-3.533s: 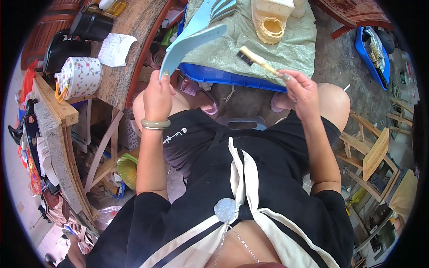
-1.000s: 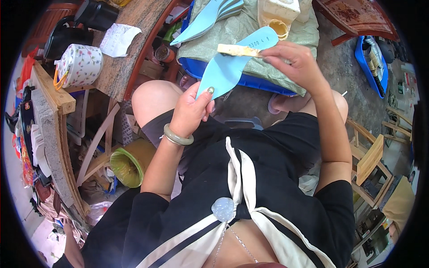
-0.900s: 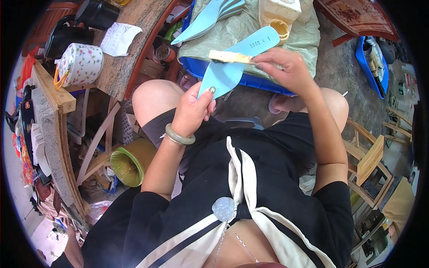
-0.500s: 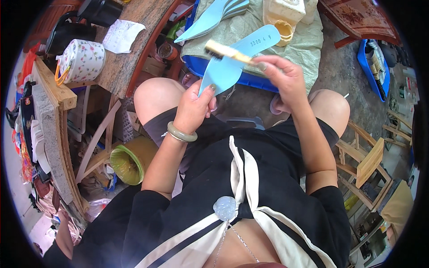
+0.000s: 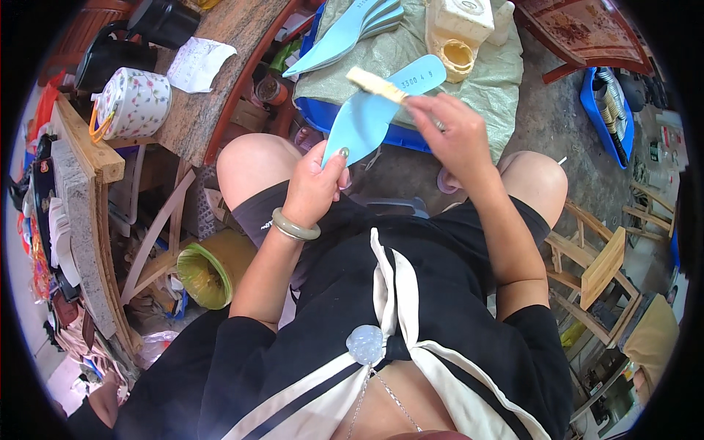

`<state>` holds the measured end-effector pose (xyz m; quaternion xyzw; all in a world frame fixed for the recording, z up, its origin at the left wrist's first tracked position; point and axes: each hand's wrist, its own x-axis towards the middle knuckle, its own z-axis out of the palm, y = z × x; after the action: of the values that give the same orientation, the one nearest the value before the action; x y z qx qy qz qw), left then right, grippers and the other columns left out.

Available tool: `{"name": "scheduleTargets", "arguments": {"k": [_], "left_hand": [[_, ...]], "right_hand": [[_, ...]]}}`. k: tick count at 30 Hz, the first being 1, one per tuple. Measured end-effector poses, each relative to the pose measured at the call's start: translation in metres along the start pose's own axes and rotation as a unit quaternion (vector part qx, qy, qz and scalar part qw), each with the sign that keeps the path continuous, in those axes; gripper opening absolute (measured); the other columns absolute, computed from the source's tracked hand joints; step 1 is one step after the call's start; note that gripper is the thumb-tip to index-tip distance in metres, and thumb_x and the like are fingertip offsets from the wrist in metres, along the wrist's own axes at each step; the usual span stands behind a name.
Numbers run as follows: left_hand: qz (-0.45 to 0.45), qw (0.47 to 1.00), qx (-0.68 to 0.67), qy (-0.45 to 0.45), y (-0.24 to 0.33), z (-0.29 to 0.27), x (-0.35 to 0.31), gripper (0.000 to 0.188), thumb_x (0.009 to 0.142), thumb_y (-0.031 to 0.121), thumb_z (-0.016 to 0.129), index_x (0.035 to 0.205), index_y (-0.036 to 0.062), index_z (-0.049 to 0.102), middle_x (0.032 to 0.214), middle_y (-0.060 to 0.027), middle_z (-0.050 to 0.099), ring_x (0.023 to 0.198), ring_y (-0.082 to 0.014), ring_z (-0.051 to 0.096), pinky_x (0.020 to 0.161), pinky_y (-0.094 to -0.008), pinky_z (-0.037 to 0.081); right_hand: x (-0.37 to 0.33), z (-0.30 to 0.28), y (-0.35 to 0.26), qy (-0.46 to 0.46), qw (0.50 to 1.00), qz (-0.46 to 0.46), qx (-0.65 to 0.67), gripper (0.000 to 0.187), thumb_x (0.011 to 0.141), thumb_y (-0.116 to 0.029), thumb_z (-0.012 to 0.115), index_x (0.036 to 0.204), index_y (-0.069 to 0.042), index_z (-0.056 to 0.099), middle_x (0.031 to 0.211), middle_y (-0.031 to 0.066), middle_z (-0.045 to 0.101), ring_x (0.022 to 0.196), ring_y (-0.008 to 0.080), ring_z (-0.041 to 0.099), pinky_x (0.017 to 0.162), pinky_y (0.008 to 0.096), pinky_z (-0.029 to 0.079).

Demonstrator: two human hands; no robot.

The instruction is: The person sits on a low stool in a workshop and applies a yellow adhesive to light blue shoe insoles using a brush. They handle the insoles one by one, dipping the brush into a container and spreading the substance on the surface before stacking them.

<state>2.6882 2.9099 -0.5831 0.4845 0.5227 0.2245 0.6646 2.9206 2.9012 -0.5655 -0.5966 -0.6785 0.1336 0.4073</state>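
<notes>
My left hand is closed on the near end of a light-blue insole, thumb on top. The insole slants up and away to the right over my lap, its far end above the sacking. In my right hand is a brush with a pale head, pinched between thumb and fingers. The brush lies across the middle of the insole; whether its bristles touch cannot be made out. Beyond, a fanned stack of similar insoles rests on the sacking beside a cut-open whitish plastic jug with a crusted, yellowish opening.
Pale green sacking covers a blue tub before my knees. At left stand a stone-topped table with a flowered pot and a yellow-green bin. Wooden stools and a blue crate are at right.
The brush has shifted slightly up along the insole, and my right hand has tipped over with it. The insole's far end has dropped a little and moved left. My left hand keeps its grip.
</notes>
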Motion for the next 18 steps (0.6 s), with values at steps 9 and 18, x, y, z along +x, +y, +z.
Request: {"name": "scheduleTargets", "arguments": {"k": [9,18], "left_hand": [[-0.002,1.0,-0.011,0.022,-0.008,-0.01,-0.005,0.019,0.096,0.021,0.049,0.097,0.0032,0.057,0.062,0.0013,0.051,0.046,-0.0038,0.041,0.043,-0.0184,0.033],[0.032,0.995,-0.072,0.061,0.007,-0.033,0.01,0.022,0.096,0.022,0.049,0.105,0.0023,0.055,0.061,0.0014,0.05,0.046,-0.0036,0.039,0.042,-0.0176,0.033]], "right_hand": [[0.007,-0.055,0.047,0.085,0.986,0.092,-0.108,0.015,0.086,-0.011,0.064,0.098,-0.004,0.07,0.089,0.011,0.069,0.082,0.0194,0.066,0.076,0.0283,0.049],[-0.021,-0.089,0.067,0.181,0.944,0.204,0.186,0.019,0.088,-0.01,0.063,0.102,0.003,0.067,0.075,-0.0005,0.06,0.066,0.0073,0.053,0.059,0.0205,0.042]]}}
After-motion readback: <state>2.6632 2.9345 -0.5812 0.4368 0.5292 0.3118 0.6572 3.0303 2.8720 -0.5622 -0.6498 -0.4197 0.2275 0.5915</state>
